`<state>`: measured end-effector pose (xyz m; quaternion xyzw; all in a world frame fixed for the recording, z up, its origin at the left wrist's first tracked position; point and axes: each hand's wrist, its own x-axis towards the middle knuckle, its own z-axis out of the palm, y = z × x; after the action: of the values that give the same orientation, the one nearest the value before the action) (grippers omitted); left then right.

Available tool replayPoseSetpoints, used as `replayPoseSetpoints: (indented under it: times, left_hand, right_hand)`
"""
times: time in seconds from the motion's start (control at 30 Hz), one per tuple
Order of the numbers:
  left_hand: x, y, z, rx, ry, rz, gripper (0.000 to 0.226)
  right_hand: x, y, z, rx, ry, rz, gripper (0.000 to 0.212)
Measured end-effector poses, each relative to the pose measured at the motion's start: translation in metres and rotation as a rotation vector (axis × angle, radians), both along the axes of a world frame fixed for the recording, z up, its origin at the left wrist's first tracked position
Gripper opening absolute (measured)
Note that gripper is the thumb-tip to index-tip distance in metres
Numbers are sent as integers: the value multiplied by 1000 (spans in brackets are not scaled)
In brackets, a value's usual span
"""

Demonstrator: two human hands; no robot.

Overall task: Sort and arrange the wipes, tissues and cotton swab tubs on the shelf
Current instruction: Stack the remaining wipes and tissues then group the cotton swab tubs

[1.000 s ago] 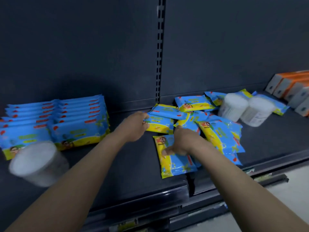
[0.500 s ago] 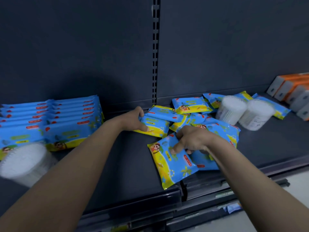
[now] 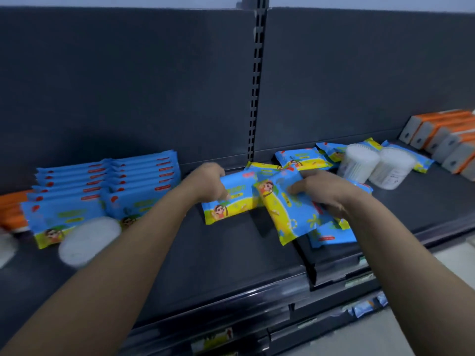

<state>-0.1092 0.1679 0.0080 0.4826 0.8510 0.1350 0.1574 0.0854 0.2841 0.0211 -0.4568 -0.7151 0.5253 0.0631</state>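
Blue-yellow wipes pack point(image 3: 232, 201) clamped in left hand point(image 3: 205, 182), long axis running left-right, cartoon kid at low-left corner. Right hand point(image 3: 323, 192) fingers pinched on 2nd wipes pack point(image 3: 288, 211), long axis tilted, pointing down-right. Print too blurry to read. Both packs lifted over dark shelf point(image 3: 231, 253), mid-frame.

Near-left cotton swab tub point(image 3: 88, 240): blurring, partly hiding behind the left forearm. Orange packs point(image 3: 11, 210) at left: the frame edge is cutting them off. Far-right tissue boxes point(image 3: 448, 143): running off-frame. Pack print: reading too small.
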Motion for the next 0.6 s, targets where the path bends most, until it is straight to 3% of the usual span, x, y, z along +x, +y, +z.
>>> replayPoseSetpoints:
  times: [0.1,0.2,0.47,0.6]
  left_hand:
    - [-10,-35,35,218,79,111,18]
    - [-31,-81,61,370,109,185,17]
    - [-83,-217,67,574,80,336,18]
    - [-99,-262,54,528,91,418,21]
  right_hand:
    - [-15,-19,13,-46,218,-56,20]
    - [-42,-45,23,-14,300,4,19]
    - [-129,-125,31,247,389,297,29]
    - [-161,-146,23,537,292,450,22]
